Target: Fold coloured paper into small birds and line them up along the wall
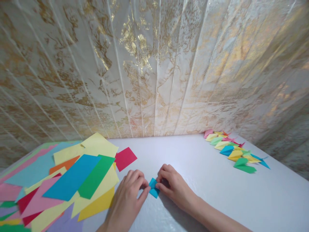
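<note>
Between my two hands lies a small piece of folded blue paper, low over the white table near its front middle. My left hand pinches its left edge between thumb and forefinger. On the opposite side my right hand grips it with thumb and bent fingers, which cover part of the right edge. A dark red paper square rests just beyond my left hand.
Loose coloured paper sheets overlap in a wide pile on the left. Several folded paper cranes stand in rows at the far right of the white table. Behind it hangs a gold-patterned curtain.
</note>
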A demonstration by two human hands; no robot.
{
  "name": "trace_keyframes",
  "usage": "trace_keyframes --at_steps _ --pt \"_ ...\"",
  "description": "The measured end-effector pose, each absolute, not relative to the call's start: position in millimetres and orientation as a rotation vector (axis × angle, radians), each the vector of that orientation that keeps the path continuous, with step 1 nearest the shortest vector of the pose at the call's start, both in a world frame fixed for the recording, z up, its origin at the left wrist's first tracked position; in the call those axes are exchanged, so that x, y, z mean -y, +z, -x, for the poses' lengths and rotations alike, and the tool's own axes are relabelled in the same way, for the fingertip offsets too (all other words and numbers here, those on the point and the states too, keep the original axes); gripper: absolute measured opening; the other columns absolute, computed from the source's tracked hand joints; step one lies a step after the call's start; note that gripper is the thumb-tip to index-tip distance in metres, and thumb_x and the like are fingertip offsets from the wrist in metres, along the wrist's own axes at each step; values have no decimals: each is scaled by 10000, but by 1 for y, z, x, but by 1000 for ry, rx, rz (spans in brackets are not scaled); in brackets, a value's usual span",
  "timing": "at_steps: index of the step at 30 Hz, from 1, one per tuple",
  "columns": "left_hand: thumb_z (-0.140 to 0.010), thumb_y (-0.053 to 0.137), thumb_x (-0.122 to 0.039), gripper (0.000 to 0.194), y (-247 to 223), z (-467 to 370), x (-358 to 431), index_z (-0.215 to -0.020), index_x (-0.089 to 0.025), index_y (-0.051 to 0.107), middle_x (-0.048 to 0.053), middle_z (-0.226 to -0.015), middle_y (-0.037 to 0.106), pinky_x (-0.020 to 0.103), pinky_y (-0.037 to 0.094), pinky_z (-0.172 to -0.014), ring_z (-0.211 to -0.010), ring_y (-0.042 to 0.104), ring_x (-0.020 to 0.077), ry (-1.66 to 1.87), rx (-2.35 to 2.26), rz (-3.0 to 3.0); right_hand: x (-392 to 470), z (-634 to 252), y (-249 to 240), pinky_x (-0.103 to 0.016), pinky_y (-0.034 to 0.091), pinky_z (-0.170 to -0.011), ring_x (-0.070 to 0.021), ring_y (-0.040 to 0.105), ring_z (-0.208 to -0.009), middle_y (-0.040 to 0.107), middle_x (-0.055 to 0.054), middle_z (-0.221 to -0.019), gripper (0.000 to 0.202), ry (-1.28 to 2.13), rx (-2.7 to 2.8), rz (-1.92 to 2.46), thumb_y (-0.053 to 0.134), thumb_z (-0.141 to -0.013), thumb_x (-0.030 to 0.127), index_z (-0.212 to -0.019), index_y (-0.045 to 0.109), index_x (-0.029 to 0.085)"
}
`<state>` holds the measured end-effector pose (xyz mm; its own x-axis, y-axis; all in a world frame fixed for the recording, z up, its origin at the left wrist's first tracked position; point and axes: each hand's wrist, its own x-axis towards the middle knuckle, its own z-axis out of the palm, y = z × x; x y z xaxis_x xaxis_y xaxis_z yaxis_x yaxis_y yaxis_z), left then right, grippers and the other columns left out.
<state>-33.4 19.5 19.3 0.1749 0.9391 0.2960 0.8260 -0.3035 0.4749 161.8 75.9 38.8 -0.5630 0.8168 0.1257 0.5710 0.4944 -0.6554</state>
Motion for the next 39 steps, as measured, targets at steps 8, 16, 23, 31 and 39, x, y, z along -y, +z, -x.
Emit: trace_keyframes --at_steps 8,16,23,31,39 --pt "-904 572 -123 164 21 31 -23 -765 -208 557 29 -951 601 401 435 -810 -921 546 238 763 -1802 -2161 -81 -154 44 -295 441 -818 -189 581 -875 615 -25 -862 122 707 2438 1270 733 -874 135 -772 674 165" --pt "-884 636 -176 168 25 25 -24 -737 -213 562 24 -922 604 403 421 -803 -922 548 251 719 -1873 -2121 -85 -149 47 -276 447 -789 -194 594 -887 626 -31 -875 87 632 2517 1337 751 -852 142 -789 695 166" --pt "-882 642 -175 166 28 24 -24 -741 -216 564 15 -917 600 392 407 -806 -920 542 243 683 -1888 -2108 -84 -150 40 -292 450 -782 -201 586 -871 629 -34 -879 94 563 2506 1314 755 -842 136 -794 682 169" --pt "-878 643 -167 116 33 23 -23 -782 -214 597 17 -925 615 392 389 -811 -936 545 248 663 -1883 -2090 -78 -147 34 -331 439 -785 -218 562 -859 632 -45 -898 116 527 2453 1271 727 -844 104 -818 636 171" --pt "-848 622 -113 277 35 22 -31 -997 -330 708 -9 -1011 638 385 395 -867 -1015 558 227 656 -1782 -2059 -85 -172 27 -309 443 -804 -189 556 -886 608 -16 -922 406 947 2172 1102 492 -702 -74 -986 600 195"
